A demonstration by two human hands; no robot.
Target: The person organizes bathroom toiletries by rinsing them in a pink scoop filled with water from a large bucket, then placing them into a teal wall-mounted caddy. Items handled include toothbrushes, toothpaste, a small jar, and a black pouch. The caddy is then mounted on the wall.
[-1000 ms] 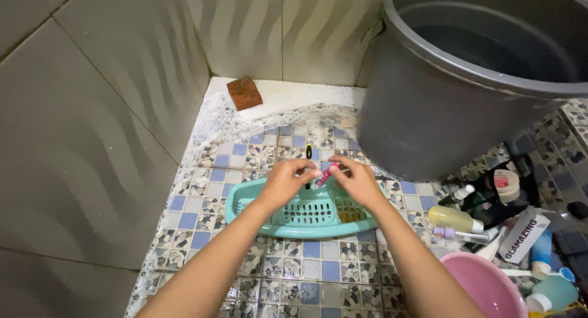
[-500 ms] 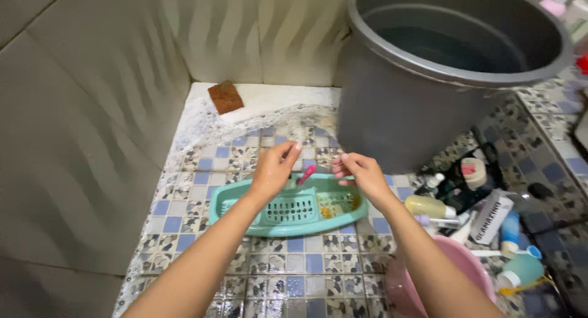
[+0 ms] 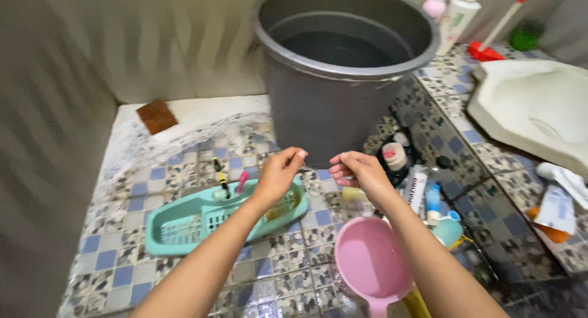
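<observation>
My left hand (image 3: 280, 172) and my right hand (image 3: 356, 170) hover close together in front of the grey bucket (image 3: 331, 104), each with its fingertips pinched. A thin dark bit shows between them; I cannot tell what it is. Just below and left of my left hand a teal plastic basket (image 3: 184, 225) lies on the tiled floor. A pink toothbrush (image 3: 242, 182) and a black-and-yellow toothbrush (image 3: 218, 173) stand in its far end. Neither hand touches the basket.
A pink dipper (image 3: 370, 263) sits under my right forearm. Several toiletry bottles and tubes (image 3: 416, 189) lie right of the bucket. A white squat toilet (image 3: 533, 104) is at the right. A brown block (image 3: 157, 116) lies in the foamy back corner. Two bottles (image 3: 456, 12) stand behind the bucket.
The view has swung right. The pink toothbrush has left my hands and now stands in the basket. Both hands have risen above the basket's right end.
</observation>
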